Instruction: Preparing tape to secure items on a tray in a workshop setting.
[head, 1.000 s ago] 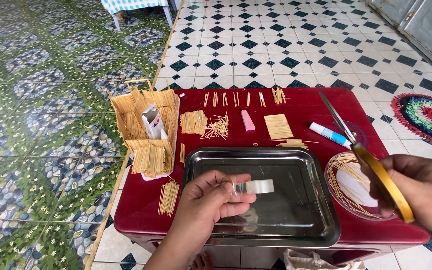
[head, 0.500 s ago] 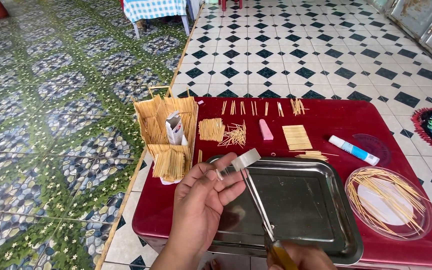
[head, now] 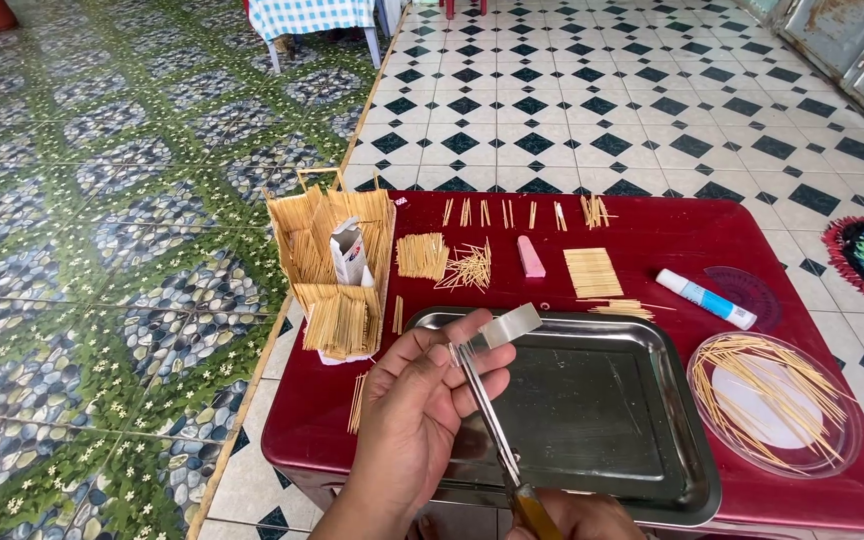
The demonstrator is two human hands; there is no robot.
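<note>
My left hand [head: 417,420] pinches a pale strip [head: 508,326] above the steel tray [head: 687,470]; my right hand [head: 577,515], mostly out of view, grips scissors [head: 487,415] whose blades meet the strip, uncut. Stick house [head: 337,265] stands partly built on the worktop [head: 652,235].

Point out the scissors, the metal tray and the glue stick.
scissors [head: 487,415], head view, on the blades above the tray.
metal tray [head: 687,400], head view, on its right rim.
glue stick [head: 704,298], head view, on the middle of its white and blue body.
</note>
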